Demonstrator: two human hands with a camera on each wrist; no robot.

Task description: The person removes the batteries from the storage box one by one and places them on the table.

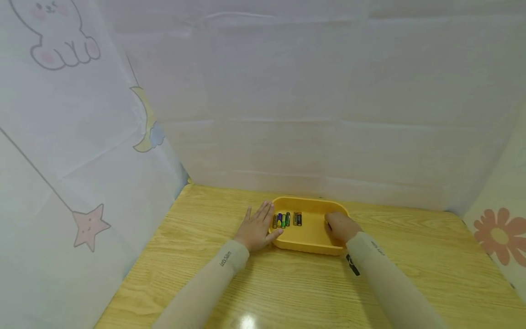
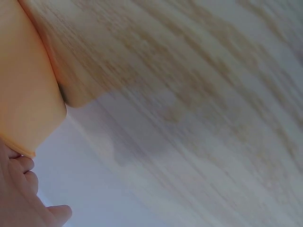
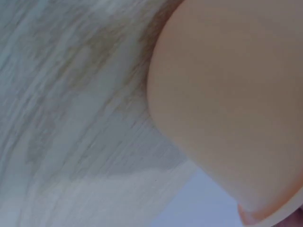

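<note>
A shallow yellow plastic tray sits on the wooden table. Inside, several upright-looking rows of batteries line the left end, and a pair of batteries lies side by side nearer the middle. My left hand rests on the tray's left edge, fingers straight and thumb spread along the near side. My right hand reaches into the right end with its fingers curled. A small dark spot shows by its fingertips; I cannot tell whether it holds anything. Both wrist views show mostly the tray's outer wall.
The wooden table spreads around the tray. A pale sheet hangs close behind it, with printed sheets to the left and right. A black tag with a white mark shows beside my right cuff.
</note>
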